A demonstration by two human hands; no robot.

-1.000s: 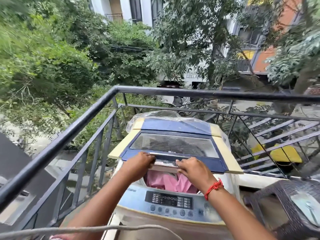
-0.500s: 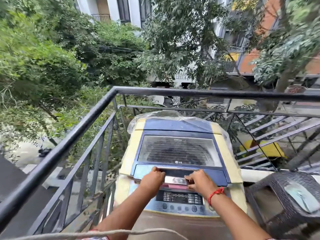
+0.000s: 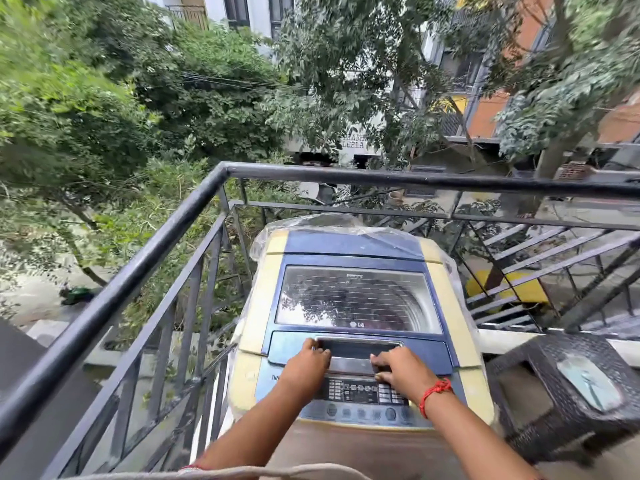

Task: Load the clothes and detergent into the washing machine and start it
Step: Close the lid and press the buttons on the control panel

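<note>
A top-loading washing machine [image 3: 453, 306], yellowed with a blue top, stands in the balcony corner under a loose plastic sheet. Its lid [image 3: 356, 299] lies flat and closed, and the window shows only dim shapes inside. My left hand [image 3: 308, 362] curls its fingers over the left end of the lid handle [image 3: 353, 362]. At the handle's right end my right hand [image 3: 398, 370] presses with flat fingers, its thumb down on the control panel [image 3: 360, 393]. No detergent is in view.
A black metal railing [image 3: 156, 244] runs close along the left and back of the machine. A dark wicker stool [image 3: 571, 393] stands to the right. A pale rope [image 3: 242, 472] crosses the near foreground. Trees and buildings lie beyond.
The lid came down from half raised to fully closed, covering the pink clothes in the drum. Both hands followed it down on the handle.
</note>
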